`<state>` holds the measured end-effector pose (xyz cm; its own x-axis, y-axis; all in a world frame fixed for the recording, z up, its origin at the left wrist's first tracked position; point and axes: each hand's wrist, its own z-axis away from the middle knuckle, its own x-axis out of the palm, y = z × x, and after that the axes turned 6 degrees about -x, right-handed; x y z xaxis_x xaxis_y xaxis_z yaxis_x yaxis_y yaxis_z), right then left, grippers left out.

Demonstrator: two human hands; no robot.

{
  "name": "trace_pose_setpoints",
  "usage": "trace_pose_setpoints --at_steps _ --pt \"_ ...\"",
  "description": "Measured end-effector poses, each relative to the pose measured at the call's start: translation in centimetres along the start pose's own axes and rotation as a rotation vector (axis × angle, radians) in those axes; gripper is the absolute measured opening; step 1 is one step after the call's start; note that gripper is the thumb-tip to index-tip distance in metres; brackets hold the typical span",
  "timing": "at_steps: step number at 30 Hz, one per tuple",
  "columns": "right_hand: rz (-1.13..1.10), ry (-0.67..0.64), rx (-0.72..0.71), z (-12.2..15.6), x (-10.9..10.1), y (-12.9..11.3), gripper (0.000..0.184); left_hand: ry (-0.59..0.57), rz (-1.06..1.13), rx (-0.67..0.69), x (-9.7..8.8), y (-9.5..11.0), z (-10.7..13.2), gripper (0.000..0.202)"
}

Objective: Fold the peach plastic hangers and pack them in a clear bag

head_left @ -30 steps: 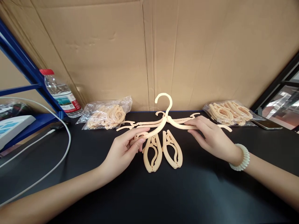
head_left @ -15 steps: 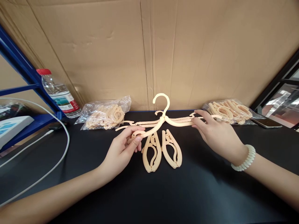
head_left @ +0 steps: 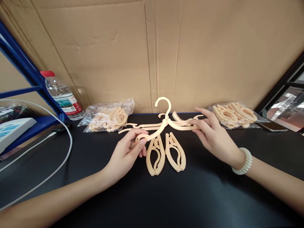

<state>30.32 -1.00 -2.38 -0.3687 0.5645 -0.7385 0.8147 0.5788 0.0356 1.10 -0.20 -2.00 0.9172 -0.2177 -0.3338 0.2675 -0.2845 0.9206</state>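
Note:
I hold a cream folding plastic hanger just above the black table, hook pointing up at the back. My left hand pinches the end of its left arm between thumb and fingers. My right hand grips its right arm, whose outer section is folded back toward the hook. Two folded hangers lie flat side by side on the table right under the held one. Another unfolded hanger lies flat behind my left hand.
A clear bag of hangers lies at the back left, a second bag at the back right beside a phone. A water bottle stands by a blue rack. A white cable curves across the left. A cardboard wall stands behind.
My right hand has folded the hanger's right outer section inward toward the hook and shifted slightly left. My left hand stays pinched on the left arm's end.

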Motion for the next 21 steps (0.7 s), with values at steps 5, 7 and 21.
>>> trace_pose_setpoints --at_steps 5,7,21 --pt "-0.285 0.038 0.121 0.0 0.2 0.1 0.029 0.012 0.018 0.000 0.0 0.2 0.1 0.015" --pt "-0.379 0.012 0.198 0.0 0.3 0.3 0.028 0.024 0.028 -0.007 -0.1 0.3 0.1 0.015" --pt "-1.173 0.104 0.613 -0.3 0.1 0.2 0.028 0.223 0.429 -0.104 -0.3 1.5 0.0 0.014"
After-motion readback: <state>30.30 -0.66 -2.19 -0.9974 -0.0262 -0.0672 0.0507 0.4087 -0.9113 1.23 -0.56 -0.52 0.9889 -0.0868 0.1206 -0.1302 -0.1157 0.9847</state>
